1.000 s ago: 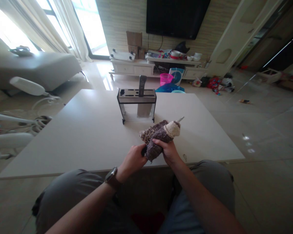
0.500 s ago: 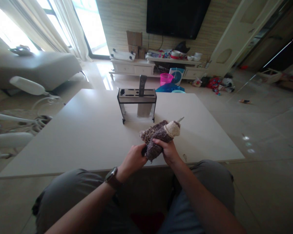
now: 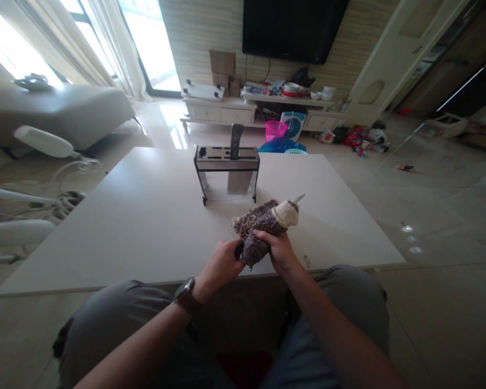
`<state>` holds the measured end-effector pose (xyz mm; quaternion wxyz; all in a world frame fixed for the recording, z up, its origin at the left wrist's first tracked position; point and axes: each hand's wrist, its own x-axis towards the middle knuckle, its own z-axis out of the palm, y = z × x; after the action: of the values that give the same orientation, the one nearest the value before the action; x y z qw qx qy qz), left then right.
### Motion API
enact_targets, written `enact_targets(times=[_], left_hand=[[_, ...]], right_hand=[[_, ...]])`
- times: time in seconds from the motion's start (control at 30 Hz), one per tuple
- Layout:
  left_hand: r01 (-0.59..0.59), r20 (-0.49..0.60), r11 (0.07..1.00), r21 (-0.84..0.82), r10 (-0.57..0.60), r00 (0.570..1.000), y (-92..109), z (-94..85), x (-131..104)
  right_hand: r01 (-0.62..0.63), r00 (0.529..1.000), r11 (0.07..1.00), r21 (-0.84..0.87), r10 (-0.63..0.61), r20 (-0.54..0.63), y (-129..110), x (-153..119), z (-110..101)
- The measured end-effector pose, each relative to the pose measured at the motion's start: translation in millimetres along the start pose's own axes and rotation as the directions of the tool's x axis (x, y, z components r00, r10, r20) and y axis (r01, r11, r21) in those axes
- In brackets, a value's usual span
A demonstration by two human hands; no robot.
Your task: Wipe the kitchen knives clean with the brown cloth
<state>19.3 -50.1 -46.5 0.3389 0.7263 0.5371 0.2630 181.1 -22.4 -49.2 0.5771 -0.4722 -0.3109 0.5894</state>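
The fuzzy brown-and-beige cloth (image 3: 265,227) looks soft, light & limp, prob. grippy, not slippery; the slim silvery tip (image 3: 300,198) poking from its far end looks stiff, poss. sharp, so best hold = thick folds well back from it, plus the smooth dark handle (image 3: 238,250) at the near end. Cloth's bunched lengthwise, mottled, w/ a pale band nr the tip. It's over the near part of the flat white table (image 3: 146,216), this side of the silver-and-black knife stand (image 3: 227,156). R hand (image 3: 282,253) clamps the cloth, thumb on top; L hand (image 3: 223,263) is curled round the handle, fingertips hidden, tightness can't tell.
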Motion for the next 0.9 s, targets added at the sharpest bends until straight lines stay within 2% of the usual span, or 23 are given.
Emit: enact_targets(times=[0.9], left_hand=[[0.002, 0.003, 1.0, 0.015, -0.002, 1.0, -0.8, 0.0, -0.4]], right_hand=[[-0.013, 1.0, 1.0, 0.021, 0.014, -0.015, -1.1, -0.3, 2.7]])
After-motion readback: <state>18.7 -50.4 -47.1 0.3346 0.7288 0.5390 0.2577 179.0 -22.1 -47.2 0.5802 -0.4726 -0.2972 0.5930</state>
